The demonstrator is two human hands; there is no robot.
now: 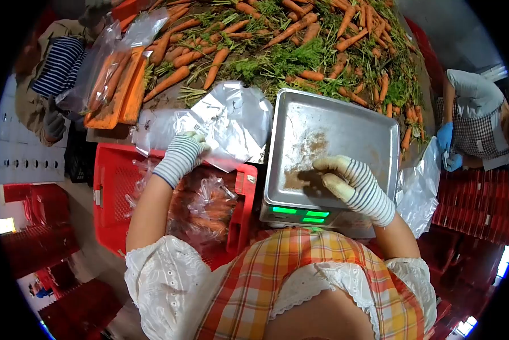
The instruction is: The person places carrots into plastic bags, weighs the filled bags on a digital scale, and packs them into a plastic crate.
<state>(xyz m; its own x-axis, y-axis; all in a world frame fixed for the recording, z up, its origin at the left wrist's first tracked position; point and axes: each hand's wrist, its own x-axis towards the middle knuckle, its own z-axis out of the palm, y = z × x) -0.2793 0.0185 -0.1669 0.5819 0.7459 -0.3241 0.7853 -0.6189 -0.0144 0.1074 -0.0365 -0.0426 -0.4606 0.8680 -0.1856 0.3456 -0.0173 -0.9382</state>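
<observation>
Resting at the plastic bags (232,116) in the head view, the left hand (181,154) has bent fingers; whether they pinch one is hard to tell. The bags lie between the carrots (215,68) and the red crate (110,198). The right hand (353,184), fingers parted and seemingly unladen, hovers over the scale (368,130). Pinching a single layer would likely separate bags cleanly.

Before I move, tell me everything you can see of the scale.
The scale stands upright, right of the red crate, with carrots lying beyond it. Its tray is broad, shallow, silvery metal with a raised rim, smeared with brown dirt. Below the near rim, three green displays are lit, their digits unreadable. The gloved right hand is over the tray's near right part; I cannot tell whether it touches.
</observation>
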